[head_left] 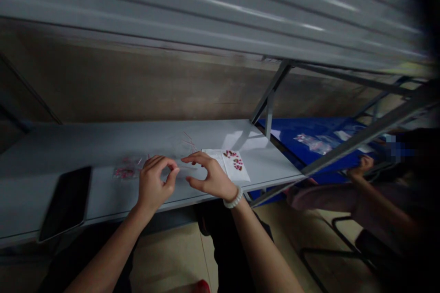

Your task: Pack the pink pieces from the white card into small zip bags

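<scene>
My left hand (158,181) is closed in a pinch, thumb against forefinger. From its fingertips a thin pale strip (187,168) sticks out to the right; its exact kind is too blurred to tell. My right hand (211,176), with a pale bead bracelet at the wrist, is open around the strip's free end, thumb and fingers apart. Just right of it lies a white sheet (244,174) with small red and brown pieces (237,161) in clusters. A clear plastic bag (125,170) with red and pink bits is left of my left hand. Behind my hands lie thin pinkish sticks (188,139).
A dark tablet (67,201) rests near the front edge of the grey table (103,139). Metal struts (271,94) rise at the right, below a grey overhead panel (206,9). A co-worker's hand (360,165) is at a blue table (285,132) holding plastic bags (314,143).
</scene>
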Demonstrator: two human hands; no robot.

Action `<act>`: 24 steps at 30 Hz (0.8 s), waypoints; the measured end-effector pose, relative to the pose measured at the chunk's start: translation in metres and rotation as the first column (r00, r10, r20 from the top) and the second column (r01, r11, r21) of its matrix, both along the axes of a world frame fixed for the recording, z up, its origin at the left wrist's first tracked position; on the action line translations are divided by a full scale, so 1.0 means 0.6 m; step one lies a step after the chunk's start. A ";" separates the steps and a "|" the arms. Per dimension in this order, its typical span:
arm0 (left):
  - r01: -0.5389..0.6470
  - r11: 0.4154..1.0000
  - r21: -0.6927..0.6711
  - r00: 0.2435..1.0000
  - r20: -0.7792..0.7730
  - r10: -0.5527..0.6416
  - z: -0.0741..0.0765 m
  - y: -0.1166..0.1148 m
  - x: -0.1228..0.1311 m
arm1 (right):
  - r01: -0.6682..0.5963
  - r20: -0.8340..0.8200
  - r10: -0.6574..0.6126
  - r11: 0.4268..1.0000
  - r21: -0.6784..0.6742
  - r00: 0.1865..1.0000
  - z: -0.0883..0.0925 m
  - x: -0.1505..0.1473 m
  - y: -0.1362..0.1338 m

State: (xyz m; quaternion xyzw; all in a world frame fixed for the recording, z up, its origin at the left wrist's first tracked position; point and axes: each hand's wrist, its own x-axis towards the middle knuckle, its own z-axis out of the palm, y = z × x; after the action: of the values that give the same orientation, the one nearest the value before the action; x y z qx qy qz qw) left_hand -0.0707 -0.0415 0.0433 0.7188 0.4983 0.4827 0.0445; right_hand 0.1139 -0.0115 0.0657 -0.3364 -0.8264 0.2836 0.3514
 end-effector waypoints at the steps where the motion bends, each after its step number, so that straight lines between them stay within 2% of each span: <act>1: 0.010 1.000 0.000 1.000 -0.015 -0.010 0.000 -0.001 0.002 | 0.006 -0.008 -0.006 1.000 0.009 1.000 -0.001 -0.005 -0.002; 8: 0.024 1.000 -0.019 0.995 -0.092 -0.026 -0.003 -0.004 0.008 | 0.067 -0.007 -0.067 0.998 -0.010 0.998 -0.004 -0.019 -0.001; 17: -0.024 0.999 -0.042 0.997 -0.080 0.021 -0.004 0.000 0.000 | 0.104 -0.006 -0.104 0.995 -0.004 0.995 -0.006 -0.021 0.002; 22: -0.054 0.998 -0.041 0.995 -0.081 0.050 -0.005 -0.001 0.001 | 0.176 0.110 -0.193 0.973 0.148 0.975 -0.011 -0.031 0.000; 24: -0.063 0.997 -0.038 0.995 -0.080 0.060 -0.004 -0.001 0.000 | 0.194 0.126 -0.217 0.966 0.169 0.968 -0.011 -0.033 -0.001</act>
State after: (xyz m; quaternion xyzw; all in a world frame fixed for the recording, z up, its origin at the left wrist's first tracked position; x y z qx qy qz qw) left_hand -0.0704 -0.0419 0.0410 0.7205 0.5312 0.4452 0.0244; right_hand 0.0939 -0.0120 0.0594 -0.4115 -0.8297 0.1552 0.3438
